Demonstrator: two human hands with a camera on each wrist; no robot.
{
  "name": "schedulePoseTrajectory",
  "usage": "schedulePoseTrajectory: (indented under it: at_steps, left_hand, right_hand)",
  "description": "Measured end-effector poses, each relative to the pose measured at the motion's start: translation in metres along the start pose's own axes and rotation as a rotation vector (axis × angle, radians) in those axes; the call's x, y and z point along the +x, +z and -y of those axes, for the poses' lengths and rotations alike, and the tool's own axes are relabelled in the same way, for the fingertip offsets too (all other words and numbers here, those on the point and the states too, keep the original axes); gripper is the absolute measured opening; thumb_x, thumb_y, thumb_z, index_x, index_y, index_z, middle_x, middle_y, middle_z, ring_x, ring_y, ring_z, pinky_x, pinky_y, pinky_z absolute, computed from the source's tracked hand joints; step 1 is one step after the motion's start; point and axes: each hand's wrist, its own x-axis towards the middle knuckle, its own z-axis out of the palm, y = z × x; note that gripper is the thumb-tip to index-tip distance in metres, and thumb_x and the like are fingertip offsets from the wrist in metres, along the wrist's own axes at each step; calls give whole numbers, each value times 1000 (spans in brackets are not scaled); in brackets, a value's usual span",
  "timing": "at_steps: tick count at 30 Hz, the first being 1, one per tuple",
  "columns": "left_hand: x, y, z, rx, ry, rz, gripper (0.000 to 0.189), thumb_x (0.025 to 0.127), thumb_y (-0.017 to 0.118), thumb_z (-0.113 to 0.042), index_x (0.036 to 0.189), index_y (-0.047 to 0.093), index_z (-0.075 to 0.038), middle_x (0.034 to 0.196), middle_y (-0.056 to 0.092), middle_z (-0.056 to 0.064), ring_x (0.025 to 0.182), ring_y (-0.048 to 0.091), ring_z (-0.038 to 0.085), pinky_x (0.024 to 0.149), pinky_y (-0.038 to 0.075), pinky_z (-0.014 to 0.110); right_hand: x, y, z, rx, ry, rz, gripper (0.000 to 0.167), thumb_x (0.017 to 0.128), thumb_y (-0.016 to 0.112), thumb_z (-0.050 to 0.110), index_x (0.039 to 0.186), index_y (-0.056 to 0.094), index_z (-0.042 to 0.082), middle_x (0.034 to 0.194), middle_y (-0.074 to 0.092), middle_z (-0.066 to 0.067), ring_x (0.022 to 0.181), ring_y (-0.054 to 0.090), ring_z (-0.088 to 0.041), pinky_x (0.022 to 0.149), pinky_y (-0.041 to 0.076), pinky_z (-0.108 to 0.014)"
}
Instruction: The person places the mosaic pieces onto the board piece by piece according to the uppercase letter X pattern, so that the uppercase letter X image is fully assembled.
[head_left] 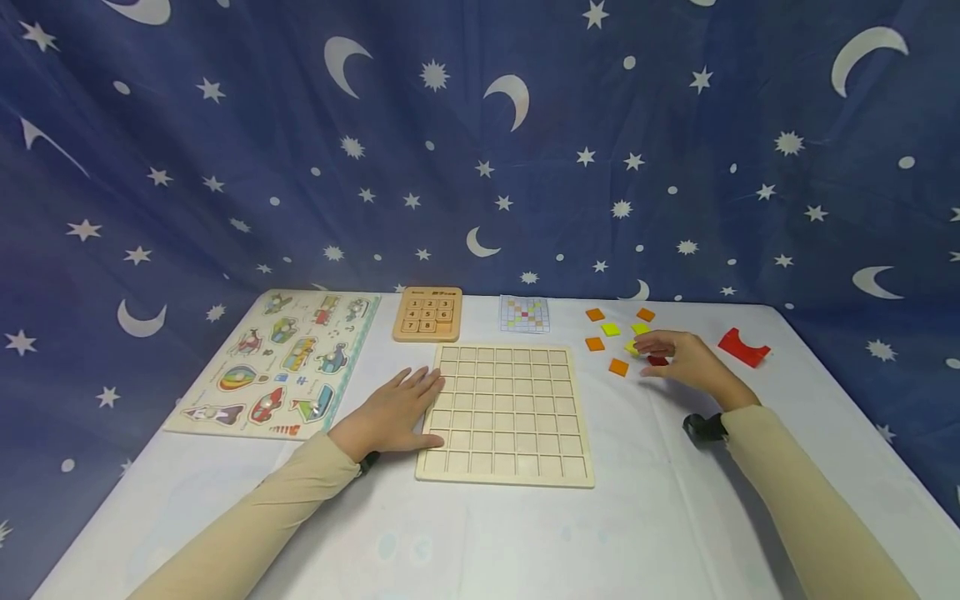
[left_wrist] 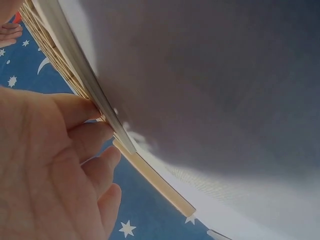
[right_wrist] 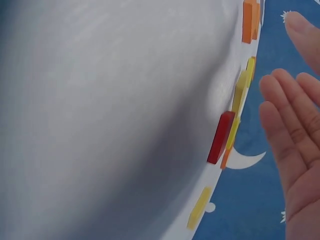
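Observation:
A pale wooden board [head_left: 505,410] with a grid of square recesses lies in the middle of the table. My left hand [head_left: 397,410] rests at its left edge, fingers spread and thumb over the lower left corner; the left wrist view shows the fingertips [left_wrist: 102,131] against the board's side. Over the small square tiles, my right hand [head_left: 682,360] hovers with thumb and fingers apart and nothing between them. Beneath it is a dark red tile [right_wrist: 221,137], with yellow tiles [head_left: 611,330] and orange tiles [head_left: 618,367] scattered around. The hand partly hides some tiles.
A picture puzzle board [head_left: 277,362] lies at the left. Behind the grid board are a wooden number puzzle [head_left: 427,314] and a small printed pattern card [head_left: 524,314]. A red notched piece [head_left: 744,347] lies at the right. A blue curtain [head_left: 480,167] hangs behind the table.

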Motion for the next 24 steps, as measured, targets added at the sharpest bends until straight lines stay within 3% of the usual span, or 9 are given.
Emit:
schedulePoseTrajectory:
  at_steps: [6,11,24]
  left_hand:
    - [-1,1,0,5,4,1,91,87,48,-63,146,27,2,154,25,18,144,22,34,119,18,47]
    - [-1,1,-1,10,10,2,91,87,49,-62,146,27,2,154,25,19,143,23,35,119,18,47]
    - [0,0,0,15,14,4,91,88,47,-63,147,25,2,155,23,19,144,22,34,119,18,48]
  right_hand:
    - [8,7,4,-22,33,40,56,74,80,19,123,59,1,114,66,-20,103,63,-34,93,52,-48]
    - [13,10,5,-13,27,75,53,74,80,15,121,60,-1,109,67,-19,95,65,-27,89,55,-44]
    - [20,10,13,-31,19,127,49,74,79,10,119,61,-2,104,69,-17,90,63,-23,89,55,-42]
